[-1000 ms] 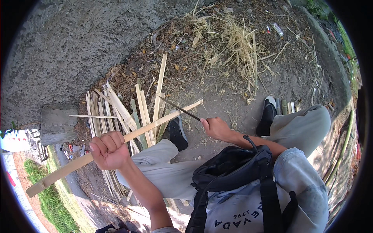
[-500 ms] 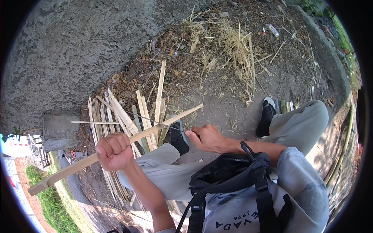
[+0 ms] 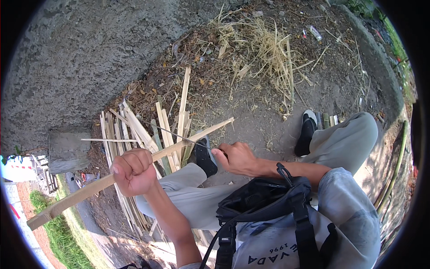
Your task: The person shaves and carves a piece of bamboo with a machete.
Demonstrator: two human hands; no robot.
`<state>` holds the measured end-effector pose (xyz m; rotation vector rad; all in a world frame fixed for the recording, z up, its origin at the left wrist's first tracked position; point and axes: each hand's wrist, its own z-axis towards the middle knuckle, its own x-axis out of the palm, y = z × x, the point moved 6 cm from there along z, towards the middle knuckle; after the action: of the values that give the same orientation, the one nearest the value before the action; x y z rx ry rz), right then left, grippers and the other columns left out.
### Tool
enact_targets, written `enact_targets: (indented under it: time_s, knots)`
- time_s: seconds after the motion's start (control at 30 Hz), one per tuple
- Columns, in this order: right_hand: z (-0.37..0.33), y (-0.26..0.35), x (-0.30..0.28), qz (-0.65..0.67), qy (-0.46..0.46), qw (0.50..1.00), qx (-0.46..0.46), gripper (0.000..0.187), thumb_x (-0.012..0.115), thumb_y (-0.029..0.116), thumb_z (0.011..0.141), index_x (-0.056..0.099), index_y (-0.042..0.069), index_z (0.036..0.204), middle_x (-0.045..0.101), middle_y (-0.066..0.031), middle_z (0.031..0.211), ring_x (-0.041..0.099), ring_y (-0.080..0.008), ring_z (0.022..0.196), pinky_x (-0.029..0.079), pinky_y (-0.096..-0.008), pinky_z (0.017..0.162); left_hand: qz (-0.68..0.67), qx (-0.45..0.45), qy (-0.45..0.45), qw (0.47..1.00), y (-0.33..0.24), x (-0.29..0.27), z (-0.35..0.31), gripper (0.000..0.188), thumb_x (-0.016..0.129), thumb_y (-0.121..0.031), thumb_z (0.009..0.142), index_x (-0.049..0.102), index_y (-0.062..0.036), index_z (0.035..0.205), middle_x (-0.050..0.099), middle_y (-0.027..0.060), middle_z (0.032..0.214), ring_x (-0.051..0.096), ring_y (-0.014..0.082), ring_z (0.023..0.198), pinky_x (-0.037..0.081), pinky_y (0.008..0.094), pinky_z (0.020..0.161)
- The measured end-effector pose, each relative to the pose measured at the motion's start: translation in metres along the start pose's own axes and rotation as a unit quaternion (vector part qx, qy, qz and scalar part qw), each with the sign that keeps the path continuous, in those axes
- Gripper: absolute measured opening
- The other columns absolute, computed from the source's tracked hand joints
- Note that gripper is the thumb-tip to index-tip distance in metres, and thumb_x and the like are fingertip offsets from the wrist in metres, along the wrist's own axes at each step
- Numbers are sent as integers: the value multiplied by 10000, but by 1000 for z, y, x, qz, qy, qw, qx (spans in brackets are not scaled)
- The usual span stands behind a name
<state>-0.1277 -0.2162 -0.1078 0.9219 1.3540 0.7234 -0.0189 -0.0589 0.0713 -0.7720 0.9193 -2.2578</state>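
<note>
My left hand (image 3: 135, 172) is closed in a fist around a long, pale bamboo strip (image 3: 89, 192). The strip slants across in front of me, its thick end at the lower left and its thinner end at the upper right. My right hand (image 3: 238, 158) grips a knife, whose handle is mostly hidden in the fingers. The thin dark blade (image 3: 198, 144) points left and crosses the strip between my two hands, touching it or very close.
Several split bamboo strips (image 3: 120, 162) lie in a pile on the ground beyond my left hand. Pale shavings (image 3: 271, 58) are heaped farther off. A rough concrete wall (image 3: 89, 58) rises at the far left. An open black bag (image 3: 264, 197) hangs at my front.
The knife blade has shifted a little along the strip, and my right hand has moved slightly left. The strip's thick end sits slightly lower and farther left. My left hand keeps its grip.
</note>
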Motion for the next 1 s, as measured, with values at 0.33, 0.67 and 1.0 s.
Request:
enact_targets:
  time_s: [0.33,0.67,1.0]
  knots:
    - [-1,0,2,-15,-15,1000,-16,478,469,403,968,628,-16,801,561,-215,511,589,-425,504,475,-522,524,-30,-4,8,999,1,0,2,422,416,-246,982,275,-150,596,232,-18,433,148,89,378,114,274,390]
    - [7,8,-7,-25,-2,1000,10,445,473,392,960,647,8,818,582,-216,548,599,-442,548,490,-526,576,-19,-7,-19,1000,2,-1,5,424,422,-242,977,268,-146,593,239,-17,434,154,85,377,112,270,381]
    - [3,-22,8,-30,35,996,71,512,437,414,972,646,-23,808,612,-264,627,627,-459,629,508,-541,625,-17,6,-29,999,2,-1,3,418,423,-238,976,271,-150,596,238,-15,434,146,86,372,113,273,378]
